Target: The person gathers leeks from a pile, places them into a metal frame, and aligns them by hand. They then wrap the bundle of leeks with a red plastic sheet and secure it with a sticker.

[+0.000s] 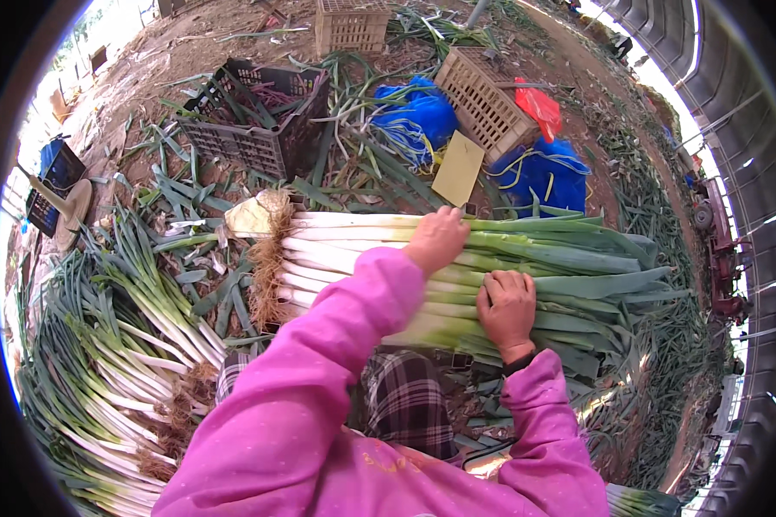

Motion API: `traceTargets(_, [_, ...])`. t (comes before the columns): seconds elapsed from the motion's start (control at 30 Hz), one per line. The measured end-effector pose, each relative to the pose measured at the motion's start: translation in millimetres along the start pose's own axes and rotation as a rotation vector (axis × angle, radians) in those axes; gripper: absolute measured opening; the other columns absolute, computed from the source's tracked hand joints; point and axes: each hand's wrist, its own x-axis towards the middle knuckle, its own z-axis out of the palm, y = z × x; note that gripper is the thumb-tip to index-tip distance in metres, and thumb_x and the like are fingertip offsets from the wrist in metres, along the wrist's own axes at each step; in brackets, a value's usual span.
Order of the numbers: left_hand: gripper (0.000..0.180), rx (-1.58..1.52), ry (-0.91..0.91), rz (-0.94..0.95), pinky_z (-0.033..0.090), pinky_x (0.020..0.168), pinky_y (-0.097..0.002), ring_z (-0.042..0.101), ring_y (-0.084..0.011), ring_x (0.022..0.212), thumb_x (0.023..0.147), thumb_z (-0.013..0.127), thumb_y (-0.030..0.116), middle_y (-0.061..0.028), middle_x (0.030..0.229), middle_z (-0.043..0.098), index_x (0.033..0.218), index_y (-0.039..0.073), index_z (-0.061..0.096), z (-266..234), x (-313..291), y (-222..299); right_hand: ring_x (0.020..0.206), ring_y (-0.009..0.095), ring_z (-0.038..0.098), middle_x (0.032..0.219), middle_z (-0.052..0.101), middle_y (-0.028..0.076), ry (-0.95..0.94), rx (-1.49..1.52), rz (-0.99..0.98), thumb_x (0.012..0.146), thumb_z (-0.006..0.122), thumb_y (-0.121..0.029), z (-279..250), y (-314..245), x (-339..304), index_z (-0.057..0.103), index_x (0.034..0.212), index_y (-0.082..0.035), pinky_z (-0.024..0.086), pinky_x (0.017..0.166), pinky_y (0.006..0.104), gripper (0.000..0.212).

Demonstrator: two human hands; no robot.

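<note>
We see brown, crumbly dirt ground (172, 52) all around, with bits of green leaf on it. On our left is a big heap of loose leeks (129, 362), with white stems and messy roots. The row of leeks (362, 258) is right in front of us, lying side by side. It runs the long way from left to right — hairy brown roots (269, 267) on the left, smooth white stems in the middle, and flat green leaves (603, 258) on the right.

Past the row sit a dark plastic crate (237, 148) full of little slots, a tan slotted crate (478, 108) tipped on its side, and a shiny, crinkly blue bag (427, 116). A flat yellow card (459, 170) is near them.

Our left hand (440, 239) is on the far side of the row, and it is nearer the roots. Our right hand (507, 310) is closer to our body, over the leafy part. Both sit on top with fingers bent — we can't tell if they are squeezing, because the fingertips are hidden.
</note>
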Motion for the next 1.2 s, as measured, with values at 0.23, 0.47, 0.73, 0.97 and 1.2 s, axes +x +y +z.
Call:
traceTargets(0.23, [0.028, -0.069, -0.094, 0.138, 0.05, 0.074, -0.0419, 0.062, -0.0289, 0.095, 0.072, 0.067, 0.016, -0.0092, 0.093, 0.06, 0.098, 0.007, 0.064, -9.0, 21.9, 4.3, 0.089, 0.024, 0.058, 0.09, 0.061, 0.005, 0.035, 0.027, 0.001, 0.076, 0.063, -0.016, 0.0, 2.1, -2.3, 0.066, 0.085, -0.005, 0.041, 0.088, 0.0412, 0.014])
traceTargets(0.47, [0.034, -0.514, 0.023, 0.061, 0.049, 0.078, -0.0432, 0.061, -0.0342, 0.091, 0.076, 0.068, 0.018, -0.0133, 0.101, 0.061, 0.107, 0.007, 0.062, -31.3, -21.2, 1.5, 0.085, 0.025, 0.056, 0.088, 0.061, 0.006, 0.031, 0.047, 0.005, 0.075, 0.062, -0.015, 1.0, -0.7, 0.0, 0.065, 0.08, -0.006, 0.042, 0.084, 0.0408, 0.011])
traceTargets(0.73, [0.038, -0.419, -0.079, -0.055, 0.046, 0.088, -0.042, 0.056, -0.0325, 0.1, 0.085, 0.061, 0.026, -0.0145, 0.103, 0.06, 0.121, 0.015, 0.062, 10.5, -30.4, 20.4, 0.1, 0.028, 0.056, 0.105, 0.059, 0.01, -0.041, 0.013, 0.036, 0.076, 0.064, -0.015, 0.9, 4.0, -6.1, 0.067, 0.088, -0.006, 0.041, 0.092, 0.0459, 0.015])
traceTargets(0.97, [0.038, -0.341, -0.186, -0.024, 0.046, 0.087, -0.0424, 0.056, -0.0342, 0.098, 0.092, 0.053, 0.026, -0.0169, 0.1, 0.059, 0.128, 0.012, 0.055, 0.3, -66.8, -33.4, 0.129, 0.029, 0.039, 0.132, 0.049, 0.012, -0.219, -0.223, 0.165, 0.079, 0.065, -0.033, 0.4, 1.9, 4.5, 0.053, 0.128, -0.008, 0.02, 0.111, 0.0585, 0.056])
traceTargets(1.2, [0.04, -0.138, -0.051, -0.438, 0.036, 0.103, -0.0413, 0.047, -0.0313, 0.119, 0.097, 0.04, 0.037, -0.0128, 0.126, 0.054, 0.125, 0.015, 0.059, -26.9, -178.4, -169.9, 0.124, 0.028, 0.042, 0.127, 0.052, 0.011, -0.226, -0.183, 0.106, 0.079, 0.064, -0.035, 6.5, 7.7, 10.3, 0.056, 0.124, -0.007, 0.021, 0.111, 0.0566, 0.054])
